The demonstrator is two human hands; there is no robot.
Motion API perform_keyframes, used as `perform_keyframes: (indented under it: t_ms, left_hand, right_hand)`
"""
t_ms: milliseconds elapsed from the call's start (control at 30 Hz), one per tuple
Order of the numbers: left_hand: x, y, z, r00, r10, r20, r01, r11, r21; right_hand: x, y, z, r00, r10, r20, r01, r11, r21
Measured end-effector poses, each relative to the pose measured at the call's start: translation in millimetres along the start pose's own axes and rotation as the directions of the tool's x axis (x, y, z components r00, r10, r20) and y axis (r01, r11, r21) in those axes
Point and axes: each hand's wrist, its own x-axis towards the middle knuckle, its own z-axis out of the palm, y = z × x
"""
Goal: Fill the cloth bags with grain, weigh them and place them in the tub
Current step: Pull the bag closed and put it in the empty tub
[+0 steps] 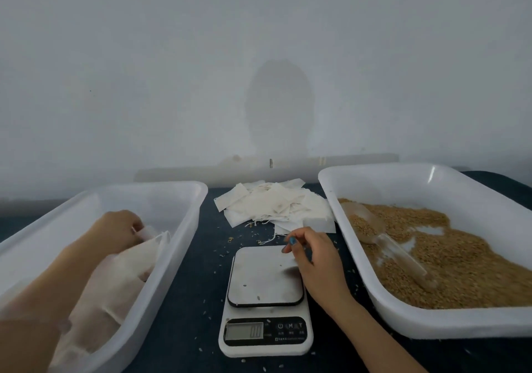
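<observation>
My left hand (118, 230) is inside the white tub (184, 228) on the left and grips the top of a filled cloth bag (144, 254). More filled bags (98, 315) lie under my forearm. My right hand (312, 253) hovers over the far right corner of the scale (266, 300), fingers loosely curled, holding nothing. The scale's steel plate is bare apart from a few grains. A pile of flat cloth bags (276, 205) lies behind the scale. The white tub on the right (345, 199) holds brown grain (460, 263) and a clear scoop (383, 237).
Everything stands on a dark table (195, 286) with scattered grains. A pale wall rises just behind the tubs. The scale's display (244, 331) shows zeros.
</observation>
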Motion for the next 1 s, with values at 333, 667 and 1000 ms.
perform_keyframes:
  t_ms: [333, 667, 1000]
  left_hand:
    - [-23.7, 83.2, -50.3, 0.947, 0.169, -0.273, -0.204, 0.974, -0.104]
    - [17.1, 217.4, 24.5, 0.948, 0.294, -0.124, -0.317, 0.912, -0.262]
    - [76.2, 206.9, 78.2, 1.0, -0.025, 0.017, 0.03, 0.751, -0.659]
  right_hand:
    - [3.5, 1.4, 3.9, 1.0, -0.003, -0.022, 0.002, 1.0, -0.011]
    - [5.9, 14.1, 4.0, 0.996, 0.04, -0.079, -0.034, 0.996, 0.077]
    - [15.5, 28.7, 9.9, 0.958, 0.271, -0.096, -0.248, 0.948, 0.2]
